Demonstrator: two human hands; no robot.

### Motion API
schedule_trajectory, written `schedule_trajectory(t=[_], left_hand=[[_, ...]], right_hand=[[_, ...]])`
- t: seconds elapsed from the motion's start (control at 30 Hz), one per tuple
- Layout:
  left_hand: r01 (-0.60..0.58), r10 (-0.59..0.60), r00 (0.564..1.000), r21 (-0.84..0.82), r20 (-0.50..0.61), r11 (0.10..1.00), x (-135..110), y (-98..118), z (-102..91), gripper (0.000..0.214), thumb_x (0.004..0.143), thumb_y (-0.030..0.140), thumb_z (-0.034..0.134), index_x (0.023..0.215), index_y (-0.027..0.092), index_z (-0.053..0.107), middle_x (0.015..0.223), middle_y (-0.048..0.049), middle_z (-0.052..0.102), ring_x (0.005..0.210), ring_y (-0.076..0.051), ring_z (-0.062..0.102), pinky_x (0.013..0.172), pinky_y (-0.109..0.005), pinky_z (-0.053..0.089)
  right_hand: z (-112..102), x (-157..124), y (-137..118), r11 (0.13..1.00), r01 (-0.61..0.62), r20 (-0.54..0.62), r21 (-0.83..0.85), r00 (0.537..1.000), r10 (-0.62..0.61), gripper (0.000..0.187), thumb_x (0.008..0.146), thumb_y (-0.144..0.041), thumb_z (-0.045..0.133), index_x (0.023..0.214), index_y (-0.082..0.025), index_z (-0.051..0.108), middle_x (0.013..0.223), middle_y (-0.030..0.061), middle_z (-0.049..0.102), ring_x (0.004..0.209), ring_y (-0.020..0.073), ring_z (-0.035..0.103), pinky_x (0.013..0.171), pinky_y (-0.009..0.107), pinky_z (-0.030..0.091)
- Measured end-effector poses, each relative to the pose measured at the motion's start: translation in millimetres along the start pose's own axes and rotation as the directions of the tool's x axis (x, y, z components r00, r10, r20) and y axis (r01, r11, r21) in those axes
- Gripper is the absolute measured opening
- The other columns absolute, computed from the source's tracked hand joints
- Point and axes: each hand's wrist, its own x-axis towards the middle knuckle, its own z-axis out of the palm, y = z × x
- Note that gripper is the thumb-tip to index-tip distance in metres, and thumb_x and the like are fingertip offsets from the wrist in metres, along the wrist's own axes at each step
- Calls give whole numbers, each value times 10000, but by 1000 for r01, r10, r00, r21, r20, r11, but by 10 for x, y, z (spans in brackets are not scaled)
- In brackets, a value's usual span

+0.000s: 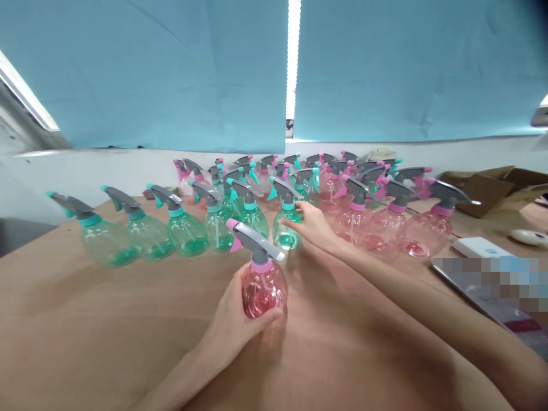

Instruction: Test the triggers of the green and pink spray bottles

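Observation:
My left hand [233,319] is wrapped round the body of a pink spray bottle [264,290], with the thumb across its front. This bottle has a grey and pink trigger head and stands closer to me than the rest. Farther off, my right hand [314,226] grips the right side of a green spray bottle [286,231], thumb in front and fingers partly hidden behind. Several green bottles [187,233] form a row to the left. To the right stand several pink bottles [423,233].
More pink and green spray bottles [329,185] crowd the back of the wooden table [128,319], against a white wall. An open cardboard box [483,191] sits at the right. Near it lie a white box [483,248], a white mouse-shaped object [530,237] and a flat, partly blurred item [475,291]. Blue sheets [171,74] hang behind.

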Motion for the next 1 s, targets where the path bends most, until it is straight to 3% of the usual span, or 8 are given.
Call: schedule_trajectory(t=[0.3, 0.43, 0.53, 0.67, 0.8, 0.9, 1.0], left_hand=[[-14, 14, 1000, 16, 7, 1000, 64, 53, 49, 788, 744, 413, 757, 1382, 266, 320, 1364, -119, 513, 1230, -343, 515, 994, -526, 427], [-44, 44, 999, -20, 12, 999, 109, 94, 103, 773, 749, 407, 753, 1376, 257, 327, 1375, -115, 506, 1238, -334, 510, 998, -511, 428], [-75, 76, 997, -37, 9, 996, 133, 117, 139, 774, 748, 396, 760, 1375, 256, 327, 1381, -108, 499, 1253, -320, 498, 1015, -496, 415], [-89, 89, 996, -42, 12, 995, 148, 123, 174, 794, 735, 404, 773, 1378, 263, 329, 1367, -101, 512, 1235, -321, 513, 1007, -490, 418], [-95, 95, 995, -56, 3, 994, 199, 126, 257, 834, 719, 427, 777, 1396, 259, 319, 1343, -111, 533, 1232, -343, 515, 988, -503, 427], [-111, 114, 993, -101, 19, 989, 266, 161, 391, 837, 722, 411, 781, 1396, 249, 313, 1338, -123, 535, 1236, -340, 512, 993, -508, 422], [-131, 147, 986, -179, 75, 975, 335, 261, 582, 840, 719, 353, 796, 1393, 254, 304, 1378, -123, 502, 1239, -323, 513, 1004, -498, 422]], right_hand=[[95, 72, 91, 1000, 4, 61, -26, 998, -2, 654, 794, -616, 581, 1231, -132, 544, 1225, 174, 612, 1093, 323, 612, 906, 478, 480], [71, 77, 58, 999, -10, 92, -31, 996, 12, 696, 775, -626, 604, 1274, -149, 521, 1241, 178, 609, 1126, 325, 599, 929, 483, 470], [7, 63, -31, 1000, -8, 107, -19, 994, 10, 802, 744, -619, 646, 1330, -100, 471, 1307, 223, 566, 1201, 337, 553, 978, 479, 447], [-234, -85, -185, 1000, -15, 102, -8, 995, 16, 838, 750, -560, 680, 1362, -45, 429, 1390, 259, 485, 1291, 354, 470, 1050, 486, 393], [-657, -396, -302, 986, -24, 122, 166, 993, 4, 593, 789, -495, 670, 1256, -156, 537, 1286, 148, 602, 1192, 261, 572, 1001, 442, 465], [-968, -627, -364, 950, 7, 278, 313, 956, -99, 561, 754, -417, 725, 1252, -250, 526, 1344, 80, 565, 1230, 233, 545, 1008, 445, 470], [-1152, -773, -406, 944, -26, 370, 328, 923, -103, 710, 682, -391, 787, 1309, -277, 473, 1390, 72, 522, 1289, 255, 489, 1060, 485, 417]])
